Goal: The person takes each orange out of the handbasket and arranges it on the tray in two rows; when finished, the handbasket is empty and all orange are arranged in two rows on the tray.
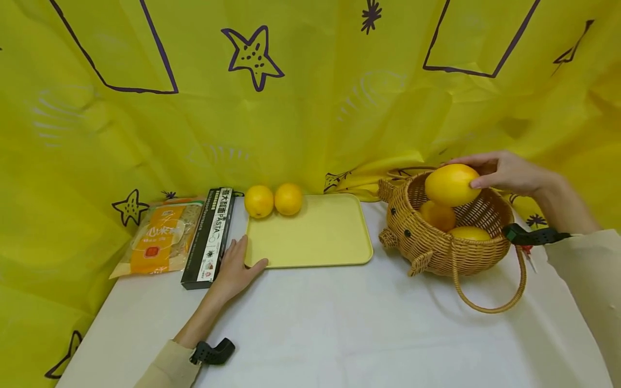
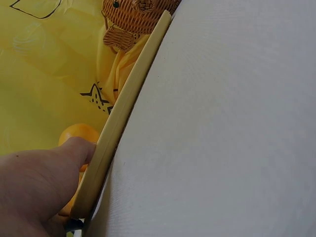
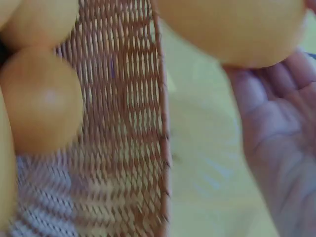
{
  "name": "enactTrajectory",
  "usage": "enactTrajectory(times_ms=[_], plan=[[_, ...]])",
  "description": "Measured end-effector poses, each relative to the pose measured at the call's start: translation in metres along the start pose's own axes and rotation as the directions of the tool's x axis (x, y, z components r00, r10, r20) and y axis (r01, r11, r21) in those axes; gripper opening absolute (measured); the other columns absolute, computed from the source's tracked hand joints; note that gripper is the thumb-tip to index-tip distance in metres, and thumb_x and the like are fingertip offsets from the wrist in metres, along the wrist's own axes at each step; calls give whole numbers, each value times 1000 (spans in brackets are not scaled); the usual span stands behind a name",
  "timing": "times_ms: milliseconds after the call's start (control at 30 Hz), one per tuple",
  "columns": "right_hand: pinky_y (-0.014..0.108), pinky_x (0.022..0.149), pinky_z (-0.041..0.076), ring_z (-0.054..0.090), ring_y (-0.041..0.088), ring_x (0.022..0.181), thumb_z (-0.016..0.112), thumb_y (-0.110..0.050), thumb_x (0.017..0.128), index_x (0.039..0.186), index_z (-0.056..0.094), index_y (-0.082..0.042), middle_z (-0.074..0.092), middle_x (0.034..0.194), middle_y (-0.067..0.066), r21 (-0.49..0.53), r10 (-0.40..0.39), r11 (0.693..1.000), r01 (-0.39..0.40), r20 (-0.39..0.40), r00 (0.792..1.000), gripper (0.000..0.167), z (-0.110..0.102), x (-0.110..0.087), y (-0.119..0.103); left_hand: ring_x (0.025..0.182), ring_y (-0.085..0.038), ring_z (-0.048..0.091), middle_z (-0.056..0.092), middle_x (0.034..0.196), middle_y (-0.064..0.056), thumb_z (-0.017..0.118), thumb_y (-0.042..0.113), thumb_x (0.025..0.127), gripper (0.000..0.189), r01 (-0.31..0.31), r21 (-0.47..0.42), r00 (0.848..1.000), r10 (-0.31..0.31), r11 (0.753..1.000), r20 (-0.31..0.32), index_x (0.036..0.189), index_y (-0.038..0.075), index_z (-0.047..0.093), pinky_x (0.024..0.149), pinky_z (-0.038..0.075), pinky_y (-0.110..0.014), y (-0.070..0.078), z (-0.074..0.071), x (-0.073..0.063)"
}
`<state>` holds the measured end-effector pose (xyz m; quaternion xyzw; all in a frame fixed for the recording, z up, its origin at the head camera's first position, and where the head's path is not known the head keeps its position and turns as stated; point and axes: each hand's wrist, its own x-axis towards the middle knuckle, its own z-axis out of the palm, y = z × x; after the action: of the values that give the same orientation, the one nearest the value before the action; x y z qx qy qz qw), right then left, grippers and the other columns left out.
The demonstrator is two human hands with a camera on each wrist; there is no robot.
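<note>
My right hand (image 1: 504,167) holds a large oval yellow mango (image 1: 451,185) above the wicker basket (image 1: 432,256), fingers over the top and thumb on its near side. Through the right wrist view, the fingers also curve round the mango (image 3: 242,29). Inside the pig-faced basket lie an orange (image 1: 436,215) and another yellow fruit (image 1: 469,233). My left hand (image 1: 235,275) rests at the near left corner of the yellow tray (image 1: 310,242), fingers stretched along its side and thumb at the front edge. Two oranges (image 1: 259,201) sit side by side at the tray's back left.
A black-and-white pasta box (image 1: 208,240) lies left of the tray, close to my left hand. Beyond it is a clear-and-orange noodle packet (image 1: 162,237). One basket handle (image 1: 490,310) hangs down onto the white table. A yellow curtain (image 1: 310,118) hangs behind.
</note>
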<state>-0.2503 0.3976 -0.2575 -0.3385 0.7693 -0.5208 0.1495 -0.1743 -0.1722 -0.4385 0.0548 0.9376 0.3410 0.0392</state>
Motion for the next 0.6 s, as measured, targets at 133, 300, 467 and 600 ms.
enactTrajectory(times_ms=[133, 300, 467, 600], plan=[[33, 94, 55, 61, 25, 121, 42, 11, 96, 145, 40, 5, 51, 146, 14, 516, -302, 826, 227, 66, 951, 49, 13, 9, -2, 150, -44, 0, 12, 161, -25, 59, 40, 94, 90, -2, 4, 1000, 2, 1000, 3, 154, -5, 10, 121, 2, -61, 0, -1, 0], [29, 91, 57, 66, 22, 111, 44, 12, 95, 137, 53, 1, 61, 134, 12, 559, -174, 798, 225, -144, 974, 45, 62, 29, -26, 150, -44, 1, 14, 160, -26, 60, 39, 94, 89, 2, 7, 1000, -1, 1000, -11, 153, -5, 10, 120, 2, -61, -1, -1, 0], [19, 78, 57, 67, 12, 92, 48, 2, 97, 124, 66, -13, 68, 117, 4, 615, 149, 787, 51, -270, 951, 36, 118, 44, -43, 150, -44, 1, 13, 161, -26, 59, 41, 94, 89, -10, -9, 1000, 10, 1000, 0, 153, -5, 11, 120, 2, -61, 0, 1, 1], [13, 63, 50, 58, 6, 75, 56, -7, 96, 118, 69, -18, 68, 110, 0, 652, 291, 758, 6, -346, 892, 28, 157, 61, -55, 150, -45, 1, 14, 160, -26, 60, 40, 94, 89, -16, -7, 1000, 16, 1000, -10, 153, -5, 11, 120, 4, -62, 0, 1, 1]])
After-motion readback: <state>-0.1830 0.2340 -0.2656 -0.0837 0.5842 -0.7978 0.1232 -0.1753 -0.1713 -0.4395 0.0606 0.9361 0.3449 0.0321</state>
